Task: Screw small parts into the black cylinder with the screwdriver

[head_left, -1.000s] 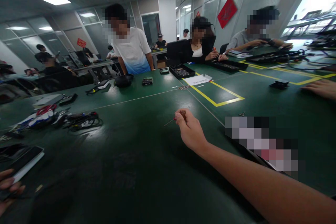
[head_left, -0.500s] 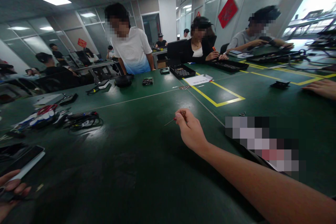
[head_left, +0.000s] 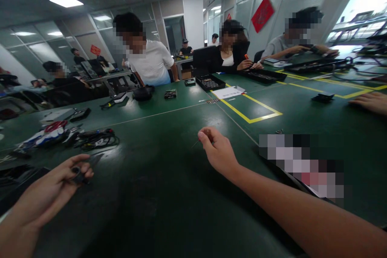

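In the head view my left hand (head_left: 65,181) reaches in over the table's left side, its fingers closed around what look like dark-handled scissors (head_left: 79,175). Their pointed blades extend to the right, slightly blurred. Near the table's middle, my right hand (head_left: 219,151) pinches a small brown, rounded piece (head_left: 208,133) with a bit of red by the thumb. A thin wire-like tip sticks out of it toward the left. The fingers cover part of this piece, so I cannot make out its kind. The two hands are well apart.
Left of centre lie bundled black cables (head_left: 98,139) and a red cable (head_left: 56,126). A blurred-out tray-like item (head_left: 278,165) sits beside my right forearm. Across the green table (head_left: 169,129) are black parts trays (head_left: 210,82), a white paper (head_left: 228,92) and several people. Another person's hand (head_left: 370,100) rests at right.
My left hand has come up and to the right from the lower left corner with the scissors. My right hand has shifted slightly left. The standing person opposite leans lower.
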`<state>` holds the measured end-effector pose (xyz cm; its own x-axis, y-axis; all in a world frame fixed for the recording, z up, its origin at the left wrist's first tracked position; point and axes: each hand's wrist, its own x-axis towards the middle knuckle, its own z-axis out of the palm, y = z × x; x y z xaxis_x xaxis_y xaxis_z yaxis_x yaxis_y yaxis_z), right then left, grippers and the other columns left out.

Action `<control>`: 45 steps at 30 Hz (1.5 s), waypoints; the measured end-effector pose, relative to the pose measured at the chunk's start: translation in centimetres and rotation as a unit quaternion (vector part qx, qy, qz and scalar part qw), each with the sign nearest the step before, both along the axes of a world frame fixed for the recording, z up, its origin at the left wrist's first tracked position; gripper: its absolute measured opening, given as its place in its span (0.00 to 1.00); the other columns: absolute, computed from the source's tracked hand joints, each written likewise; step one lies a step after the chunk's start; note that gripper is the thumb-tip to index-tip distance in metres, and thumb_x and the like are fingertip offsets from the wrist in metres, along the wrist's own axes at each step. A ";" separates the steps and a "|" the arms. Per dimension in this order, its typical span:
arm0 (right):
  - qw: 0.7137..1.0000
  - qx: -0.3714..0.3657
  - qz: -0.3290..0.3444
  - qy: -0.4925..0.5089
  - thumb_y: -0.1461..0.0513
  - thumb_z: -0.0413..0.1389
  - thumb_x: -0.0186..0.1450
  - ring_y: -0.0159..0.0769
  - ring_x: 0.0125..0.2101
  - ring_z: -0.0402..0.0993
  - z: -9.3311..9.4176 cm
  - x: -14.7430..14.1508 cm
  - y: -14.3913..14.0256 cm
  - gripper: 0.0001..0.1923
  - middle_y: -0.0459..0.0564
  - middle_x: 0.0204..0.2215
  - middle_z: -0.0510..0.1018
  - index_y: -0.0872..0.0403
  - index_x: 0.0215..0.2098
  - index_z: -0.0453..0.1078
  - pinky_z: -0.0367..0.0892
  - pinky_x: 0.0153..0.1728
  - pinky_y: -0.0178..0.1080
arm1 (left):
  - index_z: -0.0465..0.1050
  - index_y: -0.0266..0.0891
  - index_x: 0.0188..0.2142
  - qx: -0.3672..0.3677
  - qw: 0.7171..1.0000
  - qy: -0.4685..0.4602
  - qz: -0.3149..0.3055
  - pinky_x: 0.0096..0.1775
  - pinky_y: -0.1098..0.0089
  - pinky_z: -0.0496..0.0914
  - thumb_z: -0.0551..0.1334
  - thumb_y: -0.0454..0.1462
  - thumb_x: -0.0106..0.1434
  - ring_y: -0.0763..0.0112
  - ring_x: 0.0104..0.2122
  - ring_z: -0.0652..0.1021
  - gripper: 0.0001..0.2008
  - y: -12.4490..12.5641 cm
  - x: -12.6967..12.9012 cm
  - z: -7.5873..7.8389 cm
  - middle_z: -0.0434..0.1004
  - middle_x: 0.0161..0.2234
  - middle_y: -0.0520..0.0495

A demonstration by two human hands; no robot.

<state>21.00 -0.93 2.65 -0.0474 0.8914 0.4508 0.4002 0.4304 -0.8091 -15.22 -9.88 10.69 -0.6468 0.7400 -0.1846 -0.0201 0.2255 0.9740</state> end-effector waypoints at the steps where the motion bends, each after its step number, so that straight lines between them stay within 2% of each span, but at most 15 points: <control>1: 1.000 0.001 0.002 -0.005 0.52 0.51 0.73 0.35 0.27 0.72 0.0 0.0 0.0 0.14 0.44 0.27 0.76 0.50 0.40 0.72 0.64 0.29 0.37 | 0.74 0.39 0.39 -0.007 0.999 -0.008 -0.043 0.32 0.75 0.73 0.52 0.23 0.53 0.73 0.30 0.74 0.19 0.8 0.8 0.0 0.72 0.26 0.53; 5: 1.000 0.015 0.007 -0.016 0.54 0.53 0.71 0.37 0.30 0.75 -0.2 0.0 0.0 0.11 0.46 0.31 0.79 0.50 0.43 0.73 0.66 0.31 0.38 | 0.71 0.38 0.44 0.010 0.983 0.009 -0.184 0.34 0.77 0.69 0.54 0.26 0.52 0.73 0.30 0.73 0.20 4.2 4.1 -1.0 0.71 0.27 0.53; 8: 0.999 0.028 0.012 -0.014 0.57 0.54 0.71 0.37 0.34 0.76 -0.3 -0.1 -0.1 0.09 0.47 0.34 0.80 0.50 0.46 0.72 0.68 0.36 0.39 | 0.71 0.35 0.40 0.073 0.962 0.029 -0.260 0.34 0.72 0.68 0.56 0.32 0.53 0.69 0.30 0.72 0.15 6.8 7.2 -2.7 0.71 0.28 0.50; 11: 0.999 0.031 0.022 -0.011 0.58 0.52 0.72 0.38 0.36 0.77 -0.1 -0.1 -0.2 0.11 0.48 0.37 0.80 0.50 0.49 0.72 0.69 0.39 0.40 | 0.72 0.35 0.41 0.106 0.926 0.117 -0.344 0.38 0.68 0.68 0.55 0.32 0.53 0.66 0.34 0.73 0.16 8.7 10.7 -4.9 0.72 0.32 0.47; 13: 0.999 0.027 0.024 -0.018 0.56 0.52 0.72 0.37 0.33 0.77 0.2 -0.1 -0.4 0.11 0.47 0.34 0.81 0.50 0.47 0.73 0.68 0.36 0.39 | 0.70 0.37 0.45 0.094 0.903 0.210 -0.363 0.39 0.67 0.68 0.56 0.28 0.49 0.65 0.36 0.74 0.21 9.4 12.8 -6.5 0.73 0.36 0.47; 15: 0.999 0.026 0.024 -0.035 0.54 0.53 0.72 0.36 0.28 0.74 0.6 -0.1 -0.6 0.12 0.45 0.28 0.79 0.50 0.40 0.75 0.66 0.31 0.38 | 0.68 0.39 0.49 0.089 0.885 0.293 -0.351 0.44 0.64 0.69 0.56 0.25 0.50 0.64 0.40 0.75 0.25 9.7 14.4 -8.1 0.73 0.40 0.47; 18: 0.998 0.035 0.026 -0.055 0.53 0.55 0.71 0.35 0.25 0.72 1.0 -0.1 -0.9 0.14 0.44 0.24 0.77 0.51 0.33 0.74 0.63 0.29 0.37 | 0.67 0.39 0.51 0.111 0.861 0.357 -0.344 0.51 0.59 0.69 0.56 0.24 0.58 0.62 0.45 0.76 0.22 9.8 15.4 -10.1 0.75 0.44 0.44; 20: 0.998 0.041 0.023 -0.052 0.54 0.54 0.71 0.35 0.27 0.73 1.0 -0.1 -1.0 0.12 0.45 0.26 0.78 0.51 0.35 0.74 0.64 0.29 0.37 | 0.69 0.39 0.51 0.124 0.842 0.376 -0.366 0.54 0.57 0.69 0.59 0.27 0.62 0.60 0.48 0.76 0.18 9.8 15.2 -10.9 0.76 0.46 0.43; 23: 0.998 0.051 0.022 -0.022 0.56 0.53 0.72 0.36 0.30 0.76 0.8 0.0 -1.0 0.10 0.46 0.29 0.80 0.51 0.39 0.74 0.66 0.32 0.37 | 0.74 0.42 0.48 0.144 0.821 0.406 -0.375 0.59 0.53 0.66 0.62 0.29 0.63 0.58 0.53 0.74 0.14 9.7 14.7 -11.3 0.75 0.51 0.44; 26: 0.998 0.049 0.026 0.013 0.56 0.52 0.73 0.37 0.33 0.78 0.4 0.1 -0.9 0.10 0.46 0.32 0.81 0.50 0.42 0.74 0.68 0.36 0.38 | 0.75 0.45 0.50 0.167 0.817 0.417 -0.363 0.61 0.51 0.63 0.63 0.29 0.63 0.57 0.57 0.72 0.16 9.7 14.5 -11.2 0.73 0.56 0.44; 29: 0.998 0.038 0.034 0.032 0.55 0.52 0.73 0.38 0.34 0.80 0.1 0.1 -0.7 0.10 0.47 0.33 0.82 0.50 0.43 0.73 0.70 0.38 0.40 | 0.73 0.45 0.54 0.151 0.830 0.406 -0.352 0.58 0.52 0.67 0.64 0.30 0.63 0.57 0.53 0.75 0.20 9.6 14.6 -11.1 0.76 0.52 0.44; 31: 0.998 0.032 0.037 0.029 0.55 0.53 0.72 0.39 0.35 0.80 0.0 0.0 -0.8 0.10 0.47 0.34 0.83 0.49 0.44 0.73 0.70 0.38 0.40 | 0.73 0.43 0.53 0.144 0.836 0.406 -0.339 0.56 0.53 0.68 0.66 0.31 0.62 0.57 0.51 0.76 0.19 9.6 14.7 -11.1 0.78 0.50 0.44; 37: 0.999 0.020 0.040 -0.001 0.56 0.54 0.70 0.40 0.36 0.80 0.2 -0.3 -0.8 0.09 0.49 0.35 0.84 0.50 0.44 0.73 0.71 0.35 0.40 | 0.75 0.46 0.52 0.172 0.818 0.422 -0.352 0.59 0.52 0.65 0.66 0.35 0.65 0.57 0.52 0.75 0.16 9.6 14.5 -11.2 0.78 0.51 0.46; 42: 0.999 0.021 0.028 -0.016 0.56 0.54 0.70 0.40 0.36 0.80 0.2 -0.3 -0.5 0.08 0.48 0.35 0.83 0.50 0.43 0.73 0.70 0.38 0.41 | 0.75 0.48 0.54 0.149 0.819 0.414 -0.367 0.60 0.48 0.62 0.65 0.36 0.66 0.57 0.52 0.75 0.16 9.4 14.6 -10.9 0.78 0.51 0.47; 45: 0.999 0.008 0.029 -0.025 0.55 0.53 0.71 0.38 0.32 0.78 0.2 -0.1 -0.5 0.09 0.46 0.31 0.81 0.50 0.43 0.72 0.69 0.35 0.40 | 0.74 0.47 0.54 0.141 0.822 0.416 -0.362 0.58 0.50 0.65 0.66 0.37 0.66 0.56 0.51 0.75 0.17 9.4 14.7 -10.9 0.78 0.50 0.46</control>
